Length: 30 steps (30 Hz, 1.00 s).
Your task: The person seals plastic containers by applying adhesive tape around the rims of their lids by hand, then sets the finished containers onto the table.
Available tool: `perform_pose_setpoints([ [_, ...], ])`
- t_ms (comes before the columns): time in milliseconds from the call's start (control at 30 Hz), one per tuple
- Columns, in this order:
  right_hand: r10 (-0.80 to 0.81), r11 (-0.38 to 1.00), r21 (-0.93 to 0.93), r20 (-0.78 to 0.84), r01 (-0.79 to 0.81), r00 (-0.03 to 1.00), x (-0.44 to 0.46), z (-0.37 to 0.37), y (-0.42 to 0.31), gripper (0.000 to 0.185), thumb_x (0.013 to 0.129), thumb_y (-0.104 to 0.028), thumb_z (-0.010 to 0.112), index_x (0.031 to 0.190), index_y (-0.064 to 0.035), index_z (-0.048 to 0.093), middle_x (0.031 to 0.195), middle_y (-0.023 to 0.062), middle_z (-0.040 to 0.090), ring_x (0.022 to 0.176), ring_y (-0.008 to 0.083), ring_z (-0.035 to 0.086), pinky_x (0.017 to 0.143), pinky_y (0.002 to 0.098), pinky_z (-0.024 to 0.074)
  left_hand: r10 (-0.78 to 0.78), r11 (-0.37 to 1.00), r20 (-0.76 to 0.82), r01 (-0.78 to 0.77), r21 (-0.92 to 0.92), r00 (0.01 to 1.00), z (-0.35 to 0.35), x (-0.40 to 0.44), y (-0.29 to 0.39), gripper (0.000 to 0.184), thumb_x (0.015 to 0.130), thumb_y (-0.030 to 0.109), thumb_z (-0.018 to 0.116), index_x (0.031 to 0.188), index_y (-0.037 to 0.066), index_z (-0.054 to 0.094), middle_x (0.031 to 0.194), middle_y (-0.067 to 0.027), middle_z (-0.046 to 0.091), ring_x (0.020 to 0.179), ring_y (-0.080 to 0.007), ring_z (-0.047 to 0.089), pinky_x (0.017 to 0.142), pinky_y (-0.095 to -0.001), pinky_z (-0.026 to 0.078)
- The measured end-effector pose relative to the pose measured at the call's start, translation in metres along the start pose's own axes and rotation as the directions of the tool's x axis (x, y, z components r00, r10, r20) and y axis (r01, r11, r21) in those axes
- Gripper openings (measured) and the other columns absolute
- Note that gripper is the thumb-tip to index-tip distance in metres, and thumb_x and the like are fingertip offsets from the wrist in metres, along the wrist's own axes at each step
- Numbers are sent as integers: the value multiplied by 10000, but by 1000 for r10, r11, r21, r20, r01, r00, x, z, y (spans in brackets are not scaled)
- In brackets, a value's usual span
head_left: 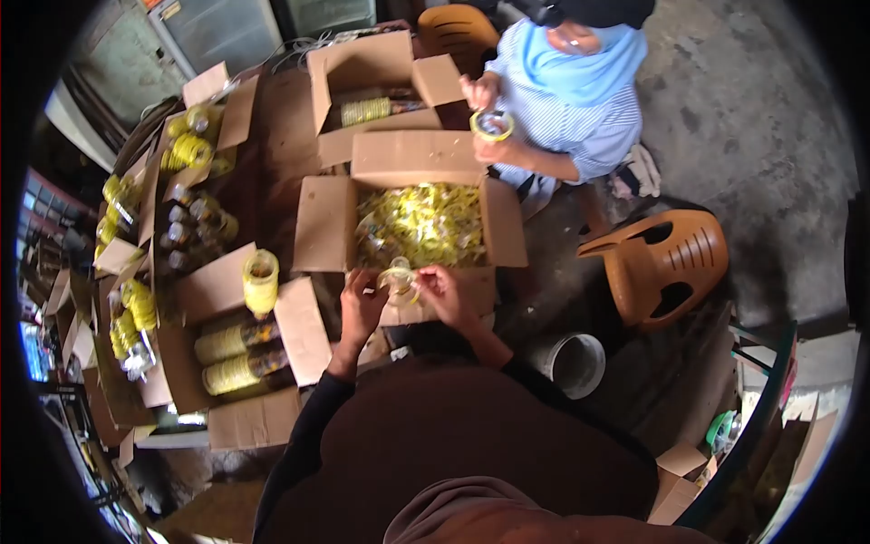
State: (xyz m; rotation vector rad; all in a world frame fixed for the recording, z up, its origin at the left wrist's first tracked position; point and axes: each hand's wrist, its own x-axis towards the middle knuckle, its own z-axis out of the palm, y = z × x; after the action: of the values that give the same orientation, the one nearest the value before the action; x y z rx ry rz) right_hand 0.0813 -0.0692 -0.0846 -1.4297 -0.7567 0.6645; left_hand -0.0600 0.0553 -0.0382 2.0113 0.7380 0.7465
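Observation:
A small clear plastic piece with a yellowish edge (399, 279) is between my two hands, its exact kind too small to make out. My left hand (362, 304) pinches its left side, and my right hand (442, 295) has its fingers closed at the right side. Both hands are above the near flap of an open cardboard box (417, 156). That box holds a heap of loose yellow and clear plastic pieces (421, 222). To the left of my left hand, a yellow cylindrical stack (260, 283) stands upright at a carton's corner.
Opposite, a person (566, 109) holds a round clear piece with a yellow rim (492, 125). Cartons with yellow stacks lie left (240, 431) and behind (358, 59). An orange plastic chair (707, 258) and a pail (580, 363) are at the right.

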Motion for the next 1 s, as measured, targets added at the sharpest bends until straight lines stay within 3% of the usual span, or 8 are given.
perform_pose_setpoints([
  [133, 58, 995, 82, 72, -64, 996, -4, -2, -8, 175, 906, -118, 639, 974, 28, 571, 862, 56, 631, 762, 85, 608, 675, 228, 503, 61, 996, -87, -66, -63, 994, 2, 1, 4, 161, 769, 41, 715, 901, -10, 638, 843, -117, 601, 665, -211, 632, 566, -300, 502],
  [233, 188, 965, 170, 79, -199, 979, -6, -6, -18, 172, 912, -119, 629, 975, 30, 570, 859, 63, 629, 761, 87, 610, 685, 237, 523, 17, 997, -1, -17, -74, 1000, 3, -4, 4, 187, 793, 38, 709, 952, -34, 641, 931, -107, 603, 631, -158, 642, 555, -273, 504],
  [400, 224, 952, 186, 116, -243, 968, -4, -18, -17, 171, 915, -120, 624, 984, 29, 577, 873, 61, 628, 766, 96, 608, 684, 245, 536, -26, 992, 28, 29, -119, 999, 11, -3, -4, 174, 795, 30, 690, 953, -31, 648, 930, -97, 600, 585, -124, 600, 529, -254, 479],
  [633, 306, 914, 210, 205, -347, 930, 8, -43, -31, 140, 911, -114, 611, 978, 8, 593, 862, 44, 622, 751, 109, 611, 719, 249, 525, -34, 995, 23, 36, -97, 999, 22, 5, 7, 165, 791, 53, 692, 920, -41, 646, 882, -83, 579, 667, -141, 565, 598, -272, 449],
  [700, 317, 915, 188, 211, -356, 925, 14, -56, -34, 131, 911, -113, 607, 972, 2, 597, 861, 42, 621, 751, 109, 612, 720, 248, 522, -2, 990, 139, 21, -139, 990, 24, 7, 9, 160, 791, 57, 695, 915, -34, 649, 862, -81, 568, 697, -145, 550, 625, -274, 441],
  [833, 306, 923, 197, 143, -330, 941, 35, -86, -34, 98, 907, -74, 605, 970, 1, 599, 862, 40, 618, 757, 98, 608, 722, 238, 518, 5, 983, 159, 25, -184, 987, 33, 11, 17, 161, 793, 56, 696, 927, -26, 657, 862, -79, 565, 687, -150, 531, 615, -276, 434],
  [967, 1, 1000, -17, 286, 3, 958, 47, -91, -38, 147, 899, -72, 629, 1029, -4, 617, 918, 46, 644, 805, 97, 613, 756, 246, 514, -9, 990, 176, 34, -140, 984, 41, 17, 30, 155, 797, 52, 693, 932, -20, 668, 889, -78, 573, 714, -154, 558, 637, -279, 450],
  [1000, 36, 997, -83, 325, -9, 945, 48, -88, -41, 144, 897, -90, 637, 1012, -3, 626, 920, 49, 650, 795, 97, 613, 741, 248, 509, 17, 991, 165, 6, -136, 986, 45, 18, 30, 159, 792, 64, 692, 934, -5, 678, 889, -103, 581, 720, -205, 580, 645, -310, 466],
])
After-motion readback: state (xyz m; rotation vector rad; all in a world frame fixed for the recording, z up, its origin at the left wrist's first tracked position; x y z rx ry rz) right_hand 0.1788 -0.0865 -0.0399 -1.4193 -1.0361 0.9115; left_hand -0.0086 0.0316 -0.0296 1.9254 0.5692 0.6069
